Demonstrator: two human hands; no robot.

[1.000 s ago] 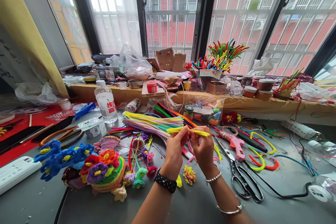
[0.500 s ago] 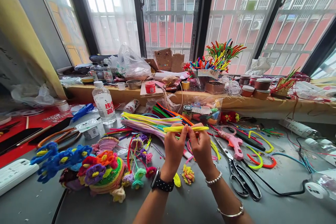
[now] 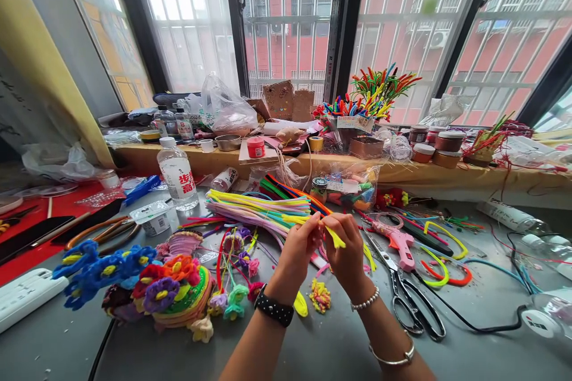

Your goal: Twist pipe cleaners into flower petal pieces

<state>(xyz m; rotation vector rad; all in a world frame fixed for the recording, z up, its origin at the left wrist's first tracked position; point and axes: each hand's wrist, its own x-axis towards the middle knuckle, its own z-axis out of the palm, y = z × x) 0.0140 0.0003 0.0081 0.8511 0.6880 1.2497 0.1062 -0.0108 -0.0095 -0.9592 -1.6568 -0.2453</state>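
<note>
Yellow pipe cleaners (image 3: 335,239) are pinched between my two hands over the middle of the table. My left hand (image 3: 297,250), with a black dotted strap at the wrist, closes on their left part. My right hand (image 3: 346,253), wearing a beaded bracelet, has its fingers wrapped round the right part, and the ends stick out below the fingers. Just behind lies a bundle of pastel pipe cleaners (image 3: 254,208). Beneath my hands on the table are a yellow looped piece (image 3: 301,305) and a yellow-and-pink fuzzy cluster (image 3: 320,296).
Scissors (image 3: 404,292) and a pink glue gun (image 3: 400,244) with a black cord lie at right. Pipe-cleaner flowers (image 3: 165,292) stand at left, near a water bottle (image 3: 177,175). Jars, boxes and more pipe cleaners (image 3: 357,110) crowd the windowsill.
The yellow pipe cleaners, held level across both hands before, are now tilted and bent, their right ends pointing down. My right hand has turned over, and both hands have drawn slightly closer round them.
</note>
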